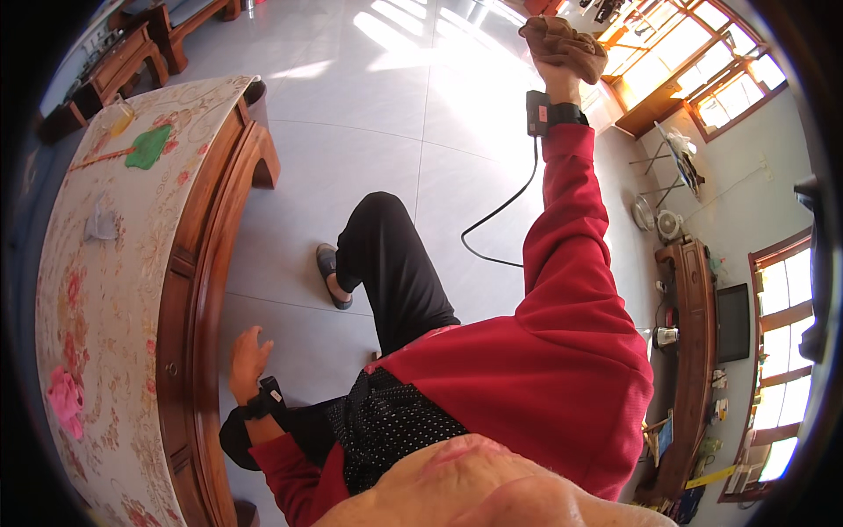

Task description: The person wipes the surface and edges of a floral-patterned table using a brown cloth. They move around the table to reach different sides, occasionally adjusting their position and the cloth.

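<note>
My right hand (558,71) is stretched far out at the top of the view, gripping a crumpled brown cloth (571,47) that hides most of its fingers. On that wrist sits a black strap with a small box (537,113), and a black cable (475,227) hangs from it. My left hand (249,361) hangs low beside the wooden table (209,277), holding nothing, its fingers apart. A second strapped black device (269,392) is on the left wrist. Whether the left fingers touch the table's edge, I cannot tell.
A floral tablecloth (125,290) covers the table. On it lie a green fly swatter (149,147), a pink cloth (66,402), a grey crumpled piece (101,222) and a glass jar (121,121). A wooden cabinet (691,329) and a fan (669,224) stand along the right wall.
</note>
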Demonstrator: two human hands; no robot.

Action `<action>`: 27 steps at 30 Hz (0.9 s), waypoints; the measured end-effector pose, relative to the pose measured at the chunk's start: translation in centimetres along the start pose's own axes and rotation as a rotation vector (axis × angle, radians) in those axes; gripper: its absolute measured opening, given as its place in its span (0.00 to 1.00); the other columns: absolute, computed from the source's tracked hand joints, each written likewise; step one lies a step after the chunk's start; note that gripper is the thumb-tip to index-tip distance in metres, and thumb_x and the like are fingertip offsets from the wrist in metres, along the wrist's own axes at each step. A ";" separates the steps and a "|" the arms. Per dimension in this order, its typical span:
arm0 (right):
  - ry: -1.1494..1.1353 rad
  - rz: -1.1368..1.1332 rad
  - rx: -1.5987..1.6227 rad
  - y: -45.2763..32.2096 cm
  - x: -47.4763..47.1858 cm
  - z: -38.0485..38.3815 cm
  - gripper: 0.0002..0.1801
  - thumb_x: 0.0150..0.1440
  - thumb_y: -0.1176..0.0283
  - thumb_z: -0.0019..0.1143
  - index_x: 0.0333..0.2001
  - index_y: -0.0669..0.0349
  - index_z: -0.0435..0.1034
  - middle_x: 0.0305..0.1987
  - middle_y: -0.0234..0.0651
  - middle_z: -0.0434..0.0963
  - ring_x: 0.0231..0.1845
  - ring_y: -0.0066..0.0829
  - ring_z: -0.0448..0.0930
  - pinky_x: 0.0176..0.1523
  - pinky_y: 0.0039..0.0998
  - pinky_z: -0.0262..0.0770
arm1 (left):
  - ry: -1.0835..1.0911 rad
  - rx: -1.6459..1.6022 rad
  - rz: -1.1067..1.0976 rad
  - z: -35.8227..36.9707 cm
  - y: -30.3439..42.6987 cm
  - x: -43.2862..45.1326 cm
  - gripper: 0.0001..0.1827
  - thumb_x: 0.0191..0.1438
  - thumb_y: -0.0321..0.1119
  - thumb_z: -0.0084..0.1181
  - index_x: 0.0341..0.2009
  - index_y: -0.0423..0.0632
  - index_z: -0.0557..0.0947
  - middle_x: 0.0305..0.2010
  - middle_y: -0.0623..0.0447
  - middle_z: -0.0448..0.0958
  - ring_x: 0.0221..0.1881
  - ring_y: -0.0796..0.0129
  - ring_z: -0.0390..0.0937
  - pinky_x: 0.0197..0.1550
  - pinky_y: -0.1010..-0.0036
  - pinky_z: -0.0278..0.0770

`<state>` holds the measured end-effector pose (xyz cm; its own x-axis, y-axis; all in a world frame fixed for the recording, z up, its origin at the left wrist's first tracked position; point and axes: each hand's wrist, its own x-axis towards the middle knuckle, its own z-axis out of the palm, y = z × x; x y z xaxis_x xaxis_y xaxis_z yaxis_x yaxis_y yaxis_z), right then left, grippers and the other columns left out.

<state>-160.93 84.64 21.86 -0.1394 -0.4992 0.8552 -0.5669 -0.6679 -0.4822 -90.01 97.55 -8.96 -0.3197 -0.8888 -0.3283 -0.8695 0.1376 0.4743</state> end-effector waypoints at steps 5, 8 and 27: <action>-0.103 0.261 0.477 -0.1 -3.5 4.7 0.12 0.64 0.66 0.41 0.39 0.63 0.70 0.42 0.39 0.78 0.47 0.33 0.77 0.58 0.37 0.74 | -0.009 0.009 0.018 0.2 0.0 0.3 0.23 0.53 0.40 0.60 0.51 0.42 0.77 0.51 0.37 0.77 0.53 0.42 0.73 0.54 0.55 0.71; -0.338 0.298 -0.079 -1.0 -9.4 11.4 0.11 0.62 0.64 0.45 0.37 0.60 0.70 0.39 0.35 0.76 0.45 0.32 0.75 0.56 0.36 0.71 | -0.024 0.028 0.002 0.5 -0.2 0.5 0.23 0.53 0.41 0.60 0.51 0.43 0.77 0.51 0.37 0.77 0.54 0.42 0.73 0.55 0.55 0.71; -0.761 -0.057 -0.695 -1.1 -25.7 31.5 0.10 0.54 0.70 0.37 0.21 0.50 0.53 0.21 0.31 0.55 0.26 0.29 0.64 0.36 0.34 0.67 | -0.017 -0.008 -0.099 -0.5 -0.7 -1.9 0.25 0.53 0.36 0.60 0.55 0.42 0.75 0.51 0.37 0.77 0.54 0.42 0.73 0.55 0.56 0.71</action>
<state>-131.13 80.78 -5.56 0.3160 -0.8555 0.4102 -0.9344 -0.3557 -0.0220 -88.64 98.91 -8.30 -0.2388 -0.8904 -0.3874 -0.8941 0.0459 0.4456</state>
